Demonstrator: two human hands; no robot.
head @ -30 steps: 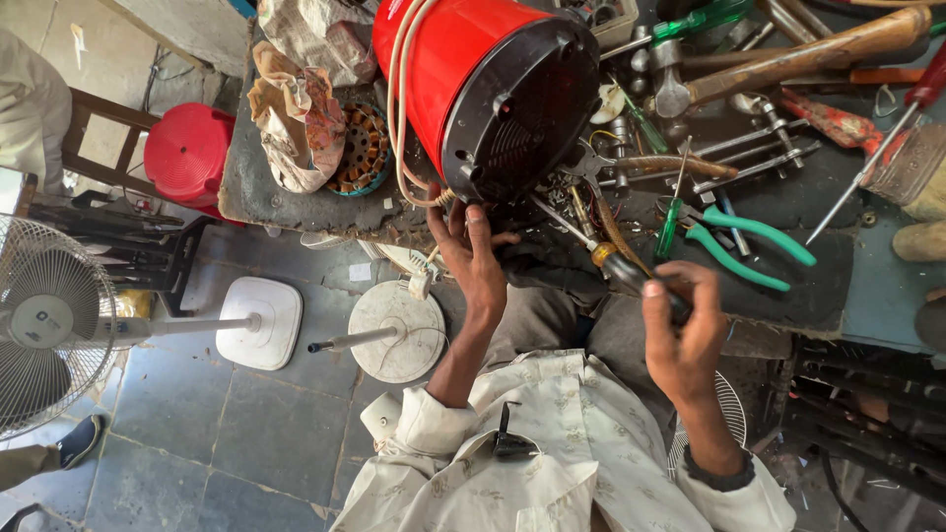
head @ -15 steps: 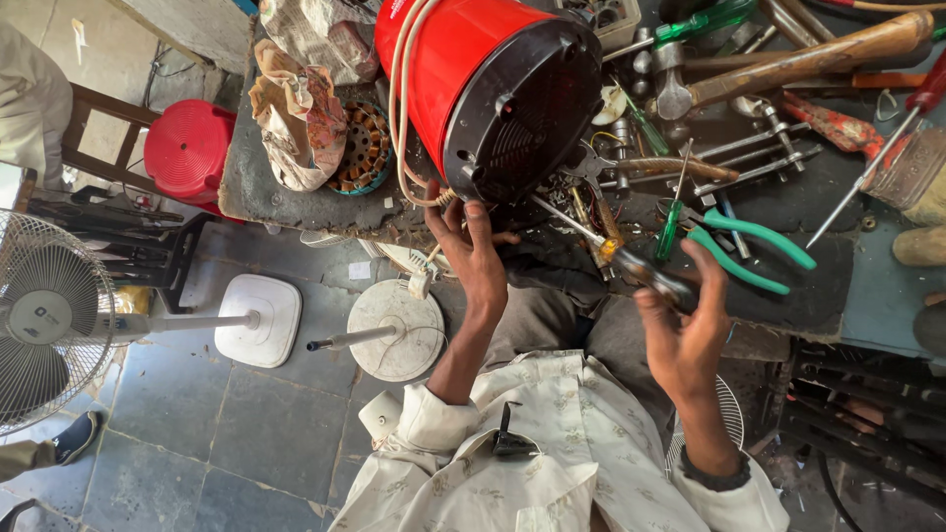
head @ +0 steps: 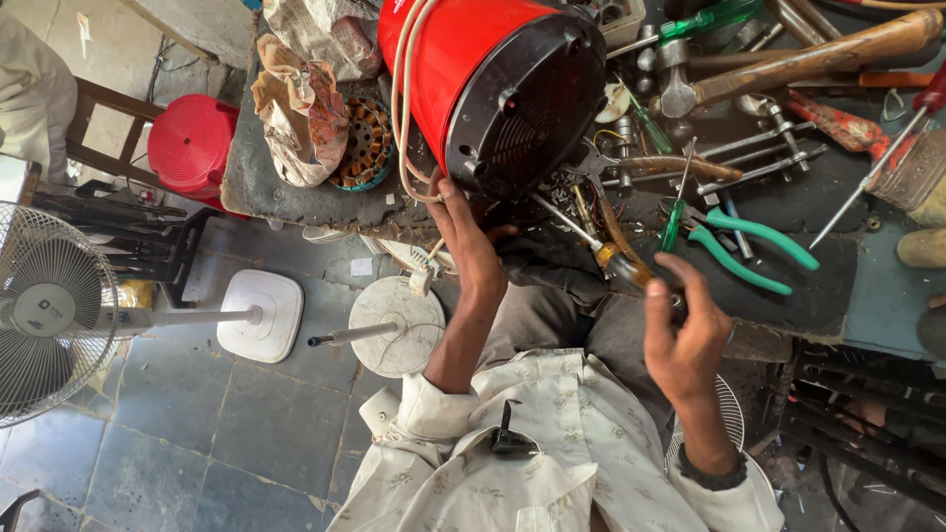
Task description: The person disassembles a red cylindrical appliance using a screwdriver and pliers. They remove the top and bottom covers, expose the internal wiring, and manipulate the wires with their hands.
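A red round appliance (head: 473, 69) with a black vented base (head: 527, 108) lies on its side on the workbench, and a cream cord (head: 402, 99) loops over it. My left hand (head: 468, 246) rests against the lower rim of the black base, its fingers on the cord end. My right hand (head: 685, 340) grips a screwdriver (head: 616, 261) with an amber handle. Its thin shaft points up-left toward the underside of the appliance. Green-handled pliers (head: 749, 246) lie just right of the screwdriver.
The dark bench (head: 296, 197) is strewn with tools: a wooden-handled hammer (head: 788, 64), a green screwdriver (head: 714, 18), wrenches and a motor stator (head: 363, 148) beside crumpled paper (head: 301, 108). On the floor below are a red stool (head: 192, 143), a pedestal fan (head: 49, 310) and two fan bases (head: 261, 315).
My right hand has shifted slightly with the screwdriver, whose shaft now lies closer to the appliance's base. My left hand stays on the rim.
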